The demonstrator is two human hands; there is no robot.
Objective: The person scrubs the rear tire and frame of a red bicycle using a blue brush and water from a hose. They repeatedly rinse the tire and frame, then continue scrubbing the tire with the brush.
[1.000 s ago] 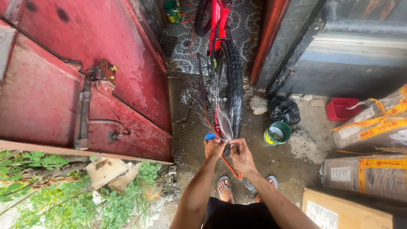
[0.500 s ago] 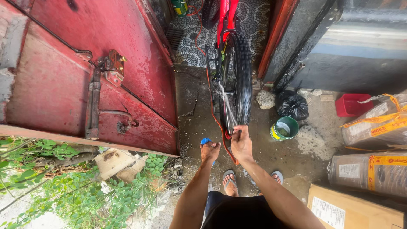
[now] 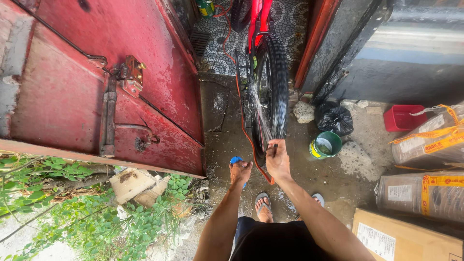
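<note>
Water sprays from the orange hose [image 3: 251,145] gripped in the right hand [image 3: 278,162] onto the bike tyre [image 3: 275,87]. Left hand [image 3: 240,171] clutches a blue rag [image 3: 236,159] beside it, near the red gate [image 3: 96,96].

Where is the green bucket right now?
In the head view, the green bucket stands on the wet concrete ground to the right of the bicycle's rear tyre, just below the black plastic bag and beyond the right hand.
</note>
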